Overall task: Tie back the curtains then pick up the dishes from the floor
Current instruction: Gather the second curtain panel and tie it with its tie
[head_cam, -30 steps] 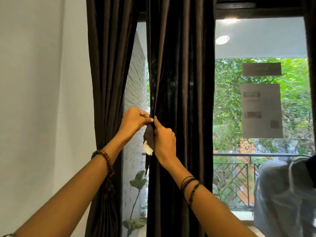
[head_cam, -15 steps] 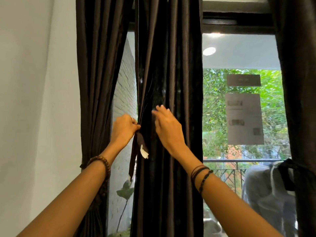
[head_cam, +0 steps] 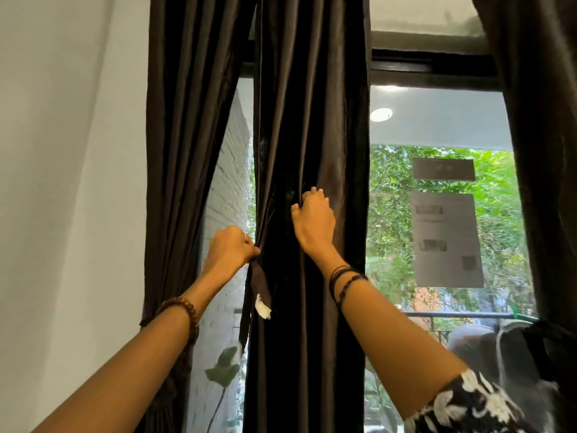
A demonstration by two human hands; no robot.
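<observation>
window wall, white wall at 9 o'clock | dark brown curtain panel [head_cam: 312,151] hangs at centre, soft, loose, bunch at mid-height | left hand [head_cam: 231,250] pinches tie-back strip [head_cam: 260,289] at panel's edge | right hand [head_cam: 313,218] fingers curled into folds at 1 o'clock, higher than half a second ago | dishes unseen

White wall [head_cam: 62,182] on the left, daylight through the window [head_cam: 437,135], green trees [head_cam: 393,195] outside, papers [head_cam: 446,239] taped to the glass.
</observation>
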